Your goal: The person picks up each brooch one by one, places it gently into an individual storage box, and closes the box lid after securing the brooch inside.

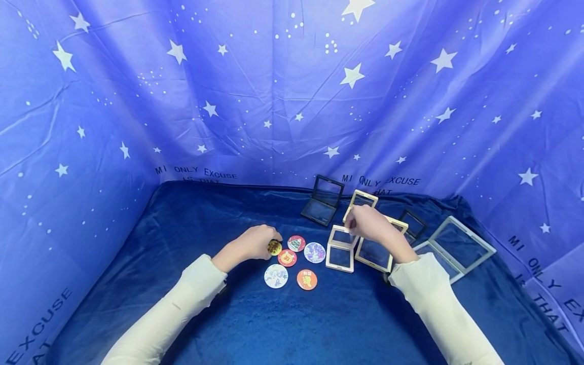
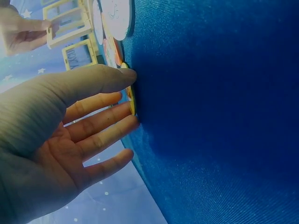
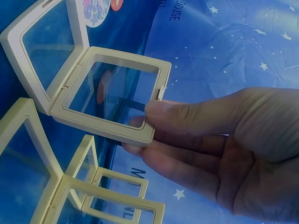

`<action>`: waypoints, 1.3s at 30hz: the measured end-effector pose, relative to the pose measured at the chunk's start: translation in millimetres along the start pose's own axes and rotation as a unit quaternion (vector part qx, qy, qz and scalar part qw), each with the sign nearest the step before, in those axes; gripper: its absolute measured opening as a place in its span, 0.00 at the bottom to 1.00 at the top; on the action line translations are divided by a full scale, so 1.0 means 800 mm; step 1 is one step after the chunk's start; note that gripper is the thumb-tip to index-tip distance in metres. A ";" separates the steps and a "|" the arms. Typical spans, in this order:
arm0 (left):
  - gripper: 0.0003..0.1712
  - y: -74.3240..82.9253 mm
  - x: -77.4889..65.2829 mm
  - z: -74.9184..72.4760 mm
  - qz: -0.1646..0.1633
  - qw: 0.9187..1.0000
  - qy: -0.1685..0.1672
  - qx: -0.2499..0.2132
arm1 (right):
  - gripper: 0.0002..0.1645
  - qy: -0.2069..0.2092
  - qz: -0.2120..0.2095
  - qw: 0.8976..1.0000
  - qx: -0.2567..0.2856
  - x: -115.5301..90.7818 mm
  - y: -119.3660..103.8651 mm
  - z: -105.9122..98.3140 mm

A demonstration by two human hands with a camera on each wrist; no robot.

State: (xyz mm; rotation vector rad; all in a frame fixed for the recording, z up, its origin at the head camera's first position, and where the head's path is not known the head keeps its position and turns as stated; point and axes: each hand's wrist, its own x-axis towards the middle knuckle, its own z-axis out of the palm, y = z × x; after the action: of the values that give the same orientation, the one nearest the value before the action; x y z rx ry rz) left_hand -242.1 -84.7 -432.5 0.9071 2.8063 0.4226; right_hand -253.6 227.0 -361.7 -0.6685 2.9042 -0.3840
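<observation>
My left hand is at a small yellow round badge with a dark pattern, at the left of the badge group. In the left wrist view, the thumb lies at one edge of the badge and the fingertips at the other, close to the cloth, pinching it. My right hand pinches the raised lid's edge of a small cream hinged display frame, thumb on one side and fingers beneath. Clear film fills both halves of this opened frame, as the right wrist view shows.
Near the left hand lie red badges, a tree badge, a purple badge, a white-blue badge and an orange thumbs-down badge. Opened frames stand around: black, larger cream and white.
</observation>
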 end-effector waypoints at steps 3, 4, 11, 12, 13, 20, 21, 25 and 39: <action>0.26 0.000 0.000 0.001 0.001 1.000 0.003 0.001 | 0.06 -0.003 -0.005 1.000 0.004 -0.002 0.000 0.000; 0.25 0.000 0.001 0.001 0.002 1.000 0.004 0.002 | 0.06 -0.004 -0.007 1.000 0.006 -0.002 0.000 0.000; 0.24 0.000 0.003 0.003 0.002 1.000 0.007 0.007 | 0.05 -0.021 0.000 0.999 0.027 -0.006 -0.003 -0.002; 0.24 0.000 0.003 0.003 0.000 1.000 0.006 0.006 | 0.05 -0.023 0.002 0.999 0.029 -0.007 -0.004 -0.002; 0.24 0.000 0.003 0.003 -0.001 1.000 0.006 0.005 | 0.05 -0.025 0.003 0.999 0.030 -0.007 -0.005 -0.002; 0.23 0.000 0.002 0.004 -0.007 1.000 0.005 -0.005 | 0.04 -0.036 0.008 0.999 0.036 -0.011 -0.007 -0.002; 0.23 0.000 0.002 0.004 -0.007 1.000 0.006 -0.006 | 0.03 -0.035 0.008 0.999 0.036 -0.011 -0.007 -0.002; 0.23 0.000 0.002 0.004 -0.007 1.000 0.008 -0.008 | 0.03 -0.033 0.012 0.999 0.035 -0.010 -0.006 0.000; 0.23 -0.001 0.002 0.004 -0.007 1.000 0.006 -0.013 | 0.02 -0.043 0.020 0.998 0.043 -0.010 -0.005 -0.001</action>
State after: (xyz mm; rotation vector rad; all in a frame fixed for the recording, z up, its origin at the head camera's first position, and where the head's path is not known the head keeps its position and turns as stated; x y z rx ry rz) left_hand -243.0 -84.1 -436.1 0.8820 2.8094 0.4638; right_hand -245.3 227.1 -359.1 -0.5977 2.7972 -0.4594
